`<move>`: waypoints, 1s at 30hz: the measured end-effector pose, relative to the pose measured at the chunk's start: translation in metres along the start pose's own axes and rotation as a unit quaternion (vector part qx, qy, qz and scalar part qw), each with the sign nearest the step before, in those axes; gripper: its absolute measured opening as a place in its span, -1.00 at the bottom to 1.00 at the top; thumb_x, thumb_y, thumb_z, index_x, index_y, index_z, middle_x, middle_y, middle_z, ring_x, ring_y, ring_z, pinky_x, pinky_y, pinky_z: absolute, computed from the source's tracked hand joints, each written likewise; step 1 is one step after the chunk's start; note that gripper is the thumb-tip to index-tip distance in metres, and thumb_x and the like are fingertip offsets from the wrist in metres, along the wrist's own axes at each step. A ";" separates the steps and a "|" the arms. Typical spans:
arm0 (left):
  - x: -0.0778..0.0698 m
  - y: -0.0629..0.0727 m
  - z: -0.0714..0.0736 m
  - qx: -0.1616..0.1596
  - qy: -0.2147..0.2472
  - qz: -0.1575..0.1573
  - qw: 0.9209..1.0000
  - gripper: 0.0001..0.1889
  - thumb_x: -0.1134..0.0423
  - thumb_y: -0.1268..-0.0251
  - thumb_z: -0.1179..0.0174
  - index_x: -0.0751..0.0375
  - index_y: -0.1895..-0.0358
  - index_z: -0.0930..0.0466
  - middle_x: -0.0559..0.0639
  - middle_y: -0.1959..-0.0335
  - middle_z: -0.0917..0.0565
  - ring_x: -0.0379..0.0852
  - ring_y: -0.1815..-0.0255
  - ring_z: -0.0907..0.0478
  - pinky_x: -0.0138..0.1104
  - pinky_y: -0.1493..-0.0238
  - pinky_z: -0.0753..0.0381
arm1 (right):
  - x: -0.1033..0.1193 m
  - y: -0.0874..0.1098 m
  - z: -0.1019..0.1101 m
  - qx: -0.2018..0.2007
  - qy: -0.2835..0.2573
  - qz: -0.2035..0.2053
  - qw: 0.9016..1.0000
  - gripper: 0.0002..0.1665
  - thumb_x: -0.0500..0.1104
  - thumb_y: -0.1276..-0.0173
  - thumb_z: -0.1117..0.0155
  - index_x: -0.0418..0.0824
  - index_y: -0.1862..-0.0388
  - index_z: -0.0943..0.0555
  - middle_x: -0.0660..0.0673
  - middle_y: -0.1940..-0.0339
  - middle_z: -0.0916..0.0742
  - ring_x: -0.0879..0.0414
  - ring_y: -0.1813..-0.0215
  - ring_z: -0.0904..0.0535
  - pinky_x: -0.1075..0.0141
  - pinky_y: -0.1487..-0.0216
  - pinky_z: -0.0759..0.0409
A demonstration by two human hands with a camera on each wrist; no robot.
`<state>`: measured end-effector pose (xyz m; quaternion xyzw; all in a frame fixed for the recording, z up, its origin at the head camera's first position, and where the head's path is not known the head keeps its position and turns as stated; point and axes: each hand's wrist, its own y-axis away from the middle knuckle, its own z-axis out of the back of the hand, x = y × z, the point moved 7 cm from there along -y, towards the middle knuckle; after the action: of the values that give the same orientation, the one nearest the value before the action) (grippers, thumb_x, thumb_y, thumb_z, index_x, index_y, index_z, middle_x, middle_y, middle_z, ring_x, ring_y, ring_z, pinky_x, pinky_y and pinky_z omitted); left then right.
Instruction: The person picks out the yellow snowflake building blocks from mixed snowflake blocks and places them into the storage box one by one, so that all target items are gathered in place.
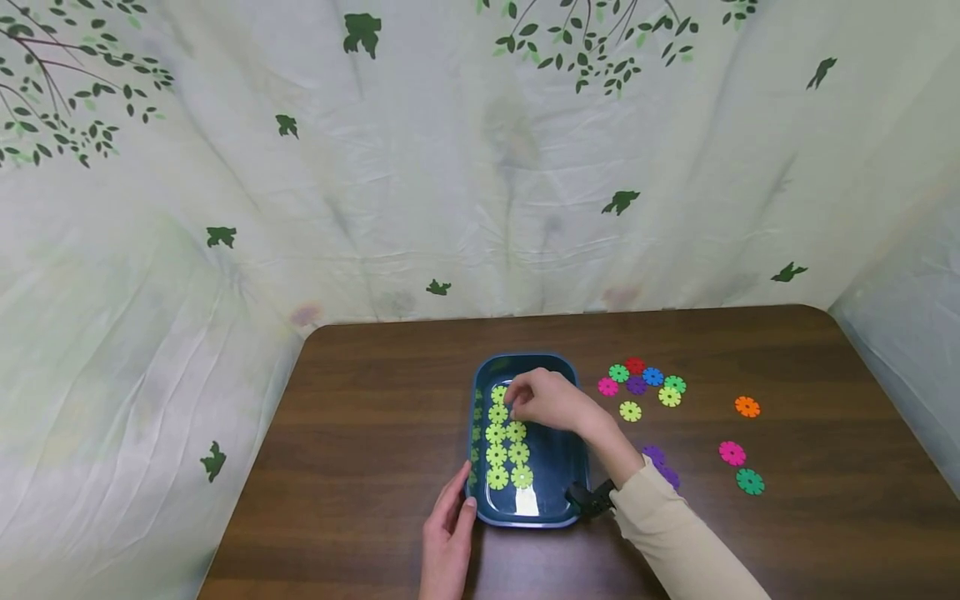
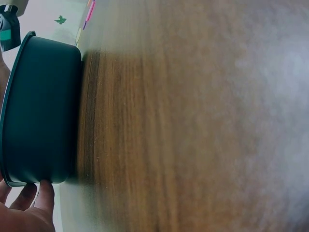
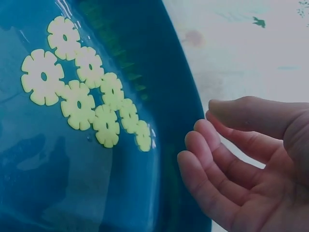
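A dark blue tray (image 1: 551, 500) on the table holds yellow flower-shaped discs (image 1: 497, 454) in two columns along its left side. My right hand (image 1: 551, 400) is over the tray's far part, near the top of the columns. Its fingers are loosely bent in the right wrist view, with thumb and fingertips apart and no disc between them. At the tray's near left side, my left hand (image 1: 447, 533) touches the outer wall. Fingertips (image 2: 46, 191) of that hand rest against the tray wall below the rim in the left wrist view.
Right of the tray lies a cluster of coloured flower discs, among them a blue disc (image 1: 653, 377) and a red disc (image 1: 635, 366). Purple discs (image 1: 667, 475) lie partly behind the right forearm. Farther right are an orange disc (image 1: 747, 407), a pink disc (image 1: 732, 453) and a green disc (image 1: 750, 482).
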<state>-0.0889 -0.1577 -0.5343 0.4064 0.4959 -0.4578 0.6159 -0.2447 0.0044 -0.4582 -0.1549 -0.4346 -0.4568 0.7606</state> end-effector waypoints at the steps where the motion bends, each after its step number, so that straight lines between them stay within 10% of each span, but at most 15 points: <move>1: 0.000 0.000 0.000 -0.001 0.000 -0.002 1.000 -0.55 0.41 -0.43 -0.09 0.05 -0.34 -0.50 -0.03 -0.33 -0.48 -0.06 -0.40 -0.31 -0.58 -0.26 -0.24 | 0.001 0.002 0.001 -0.005 -0.002 0.002 1.000 -0.87 -0.25 -0.31 -0.34 -0.19 0.16 -0.69 0.05 0.40 -0.68 0.14 0.35 -0.55 0.29 0.24 -0.61; 11: 0.000 0.001 0.000 -0.002 -0.004 0.020 1.000 -0.55 0.40 -0.44 -0.09 0.03 -0.34 -0.50 -0.05 -0.34 -0.47 -0.05 -0.41 -0.30 -0.26 -0.39 -0.25 | -0.001 0.024 0.017 -0.040 0.004 0.020 0.999 -0.79 -0.19 -0.33 -0.36 -0.08 0.05 -0.67 0.08 0.23 -0.69 0.19 0.18 -0.58 0.32 0.15 -0.63; 22: -0.001 0.001 0.001 0.000 0.006 0.006 1.000 -0.54 0.42 -0.42 -0.10 0.01 -0.33 -0.50 -0.05 -0.34 -0.47 -0.09 -0.41 -0.29 -0.55 -0.30 -0.22 | -0.019 0.047 0.038 -0.068 -0.007 0.024 0.997 -0.72 -0.11 -0.34 -0.36 -0.02 -0.03 -0.66 0.09 0.15 -0.69 0.17 0.13 -0.58 0.29 0.12 -0.65; 30: 0.002 -0.001 0.001 0.001 -0.012 0.024 1.000 -0.54 0.41 -0.43 -0.08 0.02 -0.34 -0.49 -0.07 -0.34 -0.47 -0.06 -0.42 -0.29 -0.19 -0.41 -0.22 | -0.038 0.065 0.049 -0.108 0.004 0.024 0.994 -0.68 -0.19 -0.32 -0.38 -0.10 -0.05 -0.64 -0.01 0.10 -0.71 0.13 0.12 -0.60 0.22 0.07 -0.68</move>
<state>-0.0893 -0.1589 -0.5360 0.4135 0.4782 -0.4481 0.6321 -0.2244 0.0916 -0.4502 -0.2444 -0.3757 -0.4837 0.7518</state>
